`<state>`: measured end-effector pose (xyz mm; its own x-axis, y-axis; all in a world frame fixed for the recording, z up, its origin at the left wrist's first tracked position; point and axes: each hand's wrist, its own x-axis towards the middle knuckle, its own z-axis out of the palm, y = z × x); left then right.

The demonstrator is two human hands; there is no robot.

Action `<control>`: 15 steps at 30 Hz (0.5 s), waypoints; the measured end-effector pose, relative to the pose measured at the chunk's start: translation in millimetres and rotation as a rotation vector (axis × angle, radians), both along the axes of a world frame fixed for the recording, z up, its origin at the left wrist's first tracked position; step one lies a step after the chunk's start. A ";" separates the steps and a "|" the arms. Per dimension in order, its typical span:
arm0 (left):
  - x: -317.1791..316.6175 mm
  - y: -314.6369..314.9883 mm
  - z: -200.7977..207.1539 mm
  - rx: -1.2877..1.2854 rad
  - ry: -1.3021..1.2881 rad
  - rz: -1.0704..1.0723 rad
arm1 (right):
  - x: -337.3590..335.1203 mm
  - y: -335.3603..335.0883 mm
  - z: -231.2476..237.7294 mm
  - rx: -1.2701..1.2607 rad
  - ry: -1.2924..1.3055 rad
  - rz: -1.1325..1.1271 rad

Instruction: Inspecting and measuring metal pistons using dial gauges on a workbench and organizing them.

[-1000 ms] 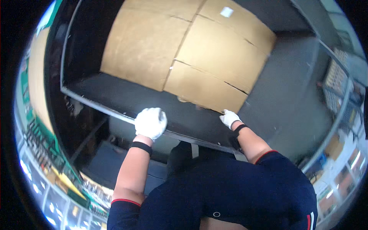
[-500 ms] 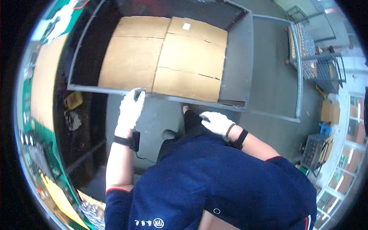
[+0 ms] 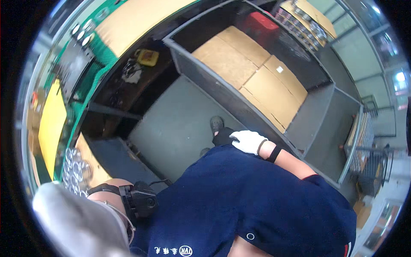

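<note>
My left hand (image 3: 79, 220), in a white glove, is raised close to the camera at the lower left. It is blurred, and its fingers cannot be made out. A black strap with a small black device (image 3: 141, 199) is round that wrist. Gloved in white as well, my right hand (image 3: 249, 141) lies against my dark trouser leg with fingers loosely extended and nothing visible in them. Beyond it stands a large dark metal bin (image 3: 239, 96), its bottom lined with flat brown cardboard (image 3: 233, 58).
A red object (image 3: 262, 20) is at the bin's far end. To the left, a bench with a green covering holds a yellow sheet (image 3: 52, 128) and several shiny metal parts (image 3: 77, 171). A yellow container (image 3: 147, 57) sits under the bench. Wire carts (image 3: 372, 171) stand at right.
My left hand has left the bin's near edge and risen toward the camera. My view has turned left, so the bin now appears up and right. My right hand stays by my leg.
</note>
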<state>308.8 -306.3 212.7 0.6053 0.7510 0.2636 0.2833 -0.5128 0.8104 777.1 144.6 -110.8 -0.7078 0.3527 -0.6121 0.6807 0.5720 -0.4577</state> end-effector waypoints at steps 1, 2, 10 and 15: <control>-4.2 -14.6 -11.8 -0.014 0.009 0.040 | -16.1 2.4 2.7 -0.014 0.009 0.040; -21.6 -14.1 -50.0 -0.125 -0.094 0.080 | -31.6 4.7 4.7 -0.031 -0.037 0.074; 82.6 258.5 -93.6 -0.441 -0.160 0.737 | -166.0 57.2 -23.1 -0.033 0.027 0.247; 54.4 224.1 -212.6 -0.588 0.700 1.374 | -273.1 78.2 -1.2 -0.036 0.104 0.368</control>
